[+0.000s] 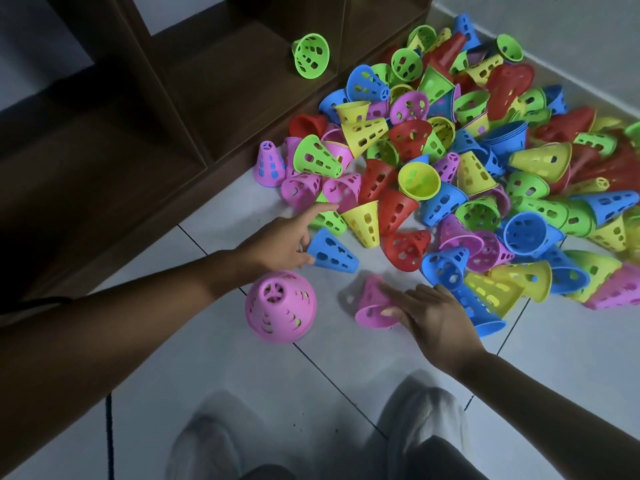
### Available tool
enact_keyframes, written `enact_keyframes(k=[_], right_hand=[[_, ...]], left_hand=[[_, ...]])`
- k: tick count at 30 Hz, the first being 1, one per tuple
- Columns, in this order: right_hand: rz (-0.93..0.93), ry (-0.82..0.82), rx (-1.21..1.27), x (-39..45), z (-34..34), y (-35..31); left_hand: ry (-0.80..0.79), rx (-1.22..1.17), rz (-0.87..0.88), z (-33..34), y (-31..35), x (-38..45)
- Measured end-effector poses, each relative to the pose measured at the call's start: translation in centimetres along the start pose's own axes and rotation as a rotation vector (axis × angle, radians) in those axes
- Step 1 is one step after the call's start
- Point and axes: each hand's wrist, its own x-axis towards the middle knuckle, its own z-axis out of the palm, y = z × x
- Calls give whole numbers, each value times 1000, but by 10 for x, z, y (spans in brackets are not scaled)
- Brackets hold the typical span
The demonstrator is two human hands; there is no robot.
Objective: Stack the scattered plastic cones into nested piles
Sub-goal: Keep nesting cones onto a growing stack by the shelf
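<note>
In the head view no brand, label or readable writing can be made out on anything. A large heap of perforated plastic cones (467, 161) in red, blue, green, yellow and pink is spread over the white tiled floor (346, 375), against the base of a dark wooden shelf unit (156, 116). One green cone (310, 56) lies on its side on a low shelf, apart from the heap. An upright pink pile (280, 305) stands on the floor below the left forearm. The left hand (280, 242) is stretched toward the heap, its fingers extended, just beside a blue cone (332, 251); nothing is held in its grip. A tipped pink cone (372, 304) is pinched by the right hand (429, 315), thumb at the rim. Blurred pale shoes (420, 415) are seen at the bottom edge.
</note>
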Motion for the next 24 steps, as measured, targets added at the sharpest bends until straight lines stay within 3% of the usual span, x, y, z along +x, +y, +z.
enact_keyframes(k=[4,6,13,18,24], right_hand=[[108,124,174,2,-1,-5],[173,137,252,3,-1,-7],[433,116,437,5,-10,-29],[603,86,680,7,-22,-48],[610,192,693,20,-55,-68]], left_hand=[[-92,-246,-25,0,-21,-21],[-64,-277,-94,4,-27,-32],[194,-286,-242,1,-24,-70],[449,-570,-389,-18,-3,-100],[554,-837,-189,-44,65,-146]])
